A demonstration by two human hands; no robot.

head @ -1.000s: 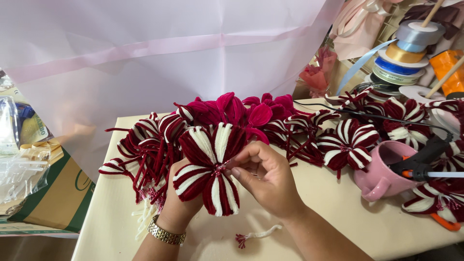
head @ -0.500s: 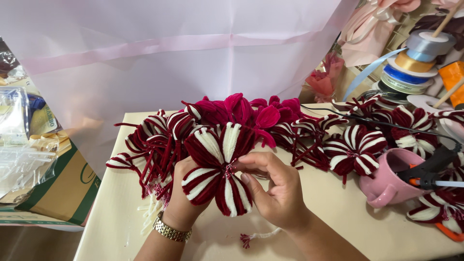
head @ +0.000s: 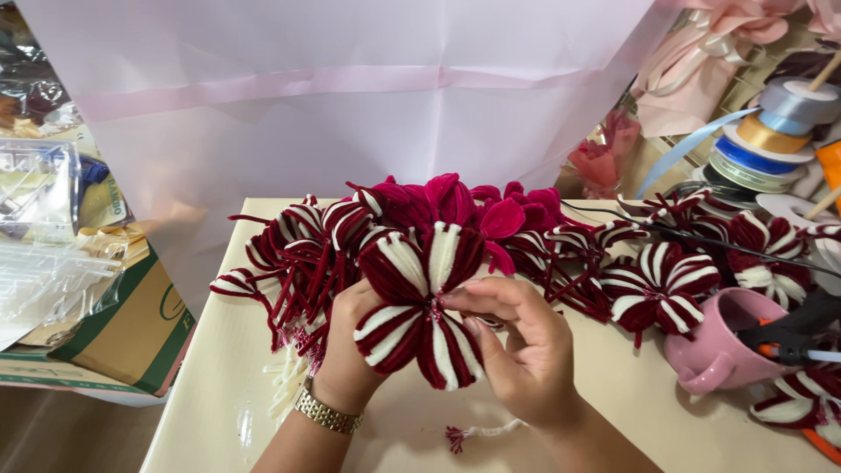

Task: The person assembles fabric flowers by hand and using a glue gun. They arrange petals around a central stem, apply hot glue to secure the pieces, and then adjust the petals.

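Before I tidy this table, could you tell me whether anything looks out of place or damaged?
Only small things stand out. A loose scrap of white yarn with a red frayed end lies on the table below the right hand. The pink cup lies tipped on its side. The flower held by the left hand looks intact.

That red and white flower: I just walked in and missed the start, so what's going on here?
A person holds a dark red and white striped pipe-cleaner flower above a cream table. The left hand, with a gold watch on its wrist, grips it from behind, while the right hand pinches at its centre. More finished flowers lie in a row behind, beside a pink cup and stacked ribbon spools.
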